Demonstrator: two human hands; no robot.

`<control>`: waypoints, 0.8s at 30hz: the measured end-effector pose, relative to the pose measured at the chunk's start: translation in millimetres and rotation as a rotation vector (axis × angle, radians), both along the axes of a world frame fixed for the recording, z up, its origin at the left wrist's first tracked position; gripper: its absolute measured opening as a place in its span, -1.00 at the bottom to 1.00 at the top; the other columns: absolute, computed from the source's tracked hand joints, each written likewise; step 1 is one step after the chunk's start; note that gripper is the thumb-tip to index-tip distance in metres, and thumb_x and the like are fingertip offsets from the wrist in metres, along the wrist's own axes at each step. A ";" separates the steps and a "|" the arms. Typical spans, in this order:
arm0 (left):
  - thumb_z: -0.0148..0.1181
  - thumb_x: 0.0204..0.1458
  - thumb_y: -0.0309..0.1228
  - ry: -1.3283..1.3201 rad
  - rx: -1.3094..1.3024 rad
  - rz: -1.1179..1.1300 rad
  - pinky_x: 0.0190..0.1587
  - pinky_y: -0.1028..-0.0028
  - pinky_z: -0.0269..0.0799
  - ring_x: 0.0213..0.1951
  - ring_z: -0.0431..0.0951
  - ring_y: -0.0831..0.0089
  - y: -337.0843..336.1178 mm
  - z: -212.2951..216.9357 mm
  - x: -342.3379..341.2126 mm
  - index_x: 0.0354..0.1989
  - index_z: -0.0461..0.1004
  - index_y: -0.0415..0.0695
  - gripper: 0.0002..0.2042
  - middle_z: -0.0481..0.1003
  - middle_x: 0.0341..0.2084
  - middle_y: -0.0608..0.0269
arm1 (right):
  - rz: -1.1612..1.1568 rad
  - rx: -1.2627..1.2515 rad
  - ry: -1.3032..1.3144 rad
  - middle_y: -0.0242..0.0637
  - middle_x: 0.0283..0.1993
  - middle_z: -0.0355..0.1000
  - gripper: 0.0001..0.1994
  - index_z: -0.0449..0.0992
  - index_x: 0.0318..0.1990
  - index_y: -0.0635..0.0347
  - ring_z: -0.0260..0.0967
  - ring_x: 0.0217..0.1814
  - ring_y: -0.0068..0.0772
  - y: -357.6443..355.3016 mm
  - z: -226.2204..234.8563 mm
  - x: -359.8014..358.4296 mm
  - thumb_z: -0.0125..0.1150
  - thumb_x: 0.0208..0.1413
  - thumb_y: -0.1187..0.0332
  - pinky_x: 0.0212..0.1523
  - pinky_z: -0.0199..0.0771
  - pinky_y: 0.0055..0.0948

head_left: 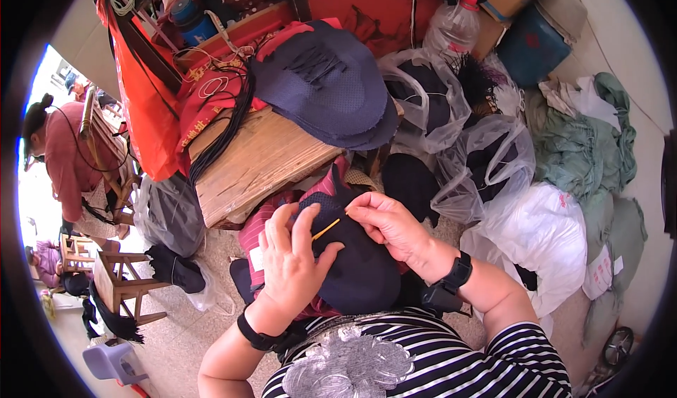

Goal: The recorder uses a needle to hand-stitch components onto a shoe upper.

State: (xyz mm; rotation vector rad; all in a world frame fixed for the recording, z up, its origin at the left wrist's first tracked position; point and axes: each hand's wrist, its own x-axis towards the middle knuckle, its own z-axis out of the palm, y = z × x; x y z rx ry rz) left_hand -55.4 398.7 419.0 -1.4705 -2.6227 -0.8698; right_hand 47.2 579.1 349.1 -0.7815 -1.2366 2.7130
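A dark navy, rounded, sole-like fabric piece (pixel 356 274) lies across my lap on a red striped cloth. Above it, my right hand (pixel 391 227) pinches one end of a thin yellow stick (pixel 327 228), perhaps a hook or needle; its exact kind is too small to tell. My left hand (pixel 293 257) hovers over the left side of the piece with its fingers curved and its thumb apart. The stick's other end points toward the gap between those fingers and thumb; I cannot tell whether it touches them.
Ahead, a wooden bench (pixel 264 162) bears stacked navy sole-shaped pieces (pixel 324 91) and black cords (pixel 224 133). Clear plastic bags (pixel 493 158), a white bag (pixel 539 236) and green cloth (pixel 582 148) lie at right. A wooden stool (pixel 120 282) and another person (pixel 77 151) are at left.
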 end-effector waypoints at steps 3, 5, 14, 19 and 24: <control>0.59 -0.21 -0.26 0.136 0.028 0.032 0.14 0.13 0.35 0.09 0.43 0.00 -1.6 -7.9 -3.2 0.18 0.36 -0.15 -0.27 0.40 0.07 0.01 | -0.118 -0.152 -0.040 -0.58 -0.49 0.32 -0.87 0.54 -0.09 0.13 0.12 -0.60 -0.80 4.3 -6.8 6.2 0.30 0.28 0.36 -0.62 0.02 -0.72; 0.60 -0.22 -0.24 -0.027 -0.001 0.022 0.24 0.10 0.26 0.16 0.39 0.01 -2.6 -14.8 -7.4 0.20 0.31 -0.20 -0.21 0.41 0.12 0.01 | -0.285 -0.205 -0.065 -0.56 -0.56 0.25 -0.92 0.51 -0.13 0.16 0.08 -0.64 -0.75 12.0 -9.9 9.8 0.22 0.30 0.40 -0.63 0.02 -0.69; 0.63 -0.29 -0.19 -0.074 0.049 0.006 0.22 0.12 0.25 0.12 0.40 0.05 -7.6 -23.9 -5.0 0.23 0.35 -0.15 -0.16 0.43 0.12 0.06 | 0.048 -0.004 -0.045 -0.47 -0.55 0.40 -0.64 0.47 -0.29 0.15 0.32 -0.66 -0.69 11.7 8.9 11.2 0.21 0.36 0.02 -0.66 0.25 -0.66; 0.68 -0.39 -0.14 -0.070 0.040 0.025 0.24 0.11 0.21 0.14 0.37 0.07 -4.1 -25.2 -5.2 0.27 0.32 -0.16 -0.05 0.39 0.12 0.06 | 0.215 0.235 -0.169 -0.54 -0.63 0.33 -0.59 0.50 -0.39 0.12 0.21 -0.73 -0.77 16.0 20.8 -2.7 0.22 0.34 -0.02 -0.72 0.14 -0.71; 0.69 -0.42 -0.16 -0.049 -0.012 0.057 0.21 0.15 0.25 0.08 0.41 0.13 -4.9 -24.8 -6.5 0.30 0.28 -0.15 0.00 0.41 0.04 0.12 | 0.038 0.211 -0.116 -0.56 -0.64 0.30 -0.60 0.49 -0.45 0.09 0.13 -0.73 -0.79 -1.8 12.2 -5.8 0.19 0.36 0.03 -0.73 0.09 -0.71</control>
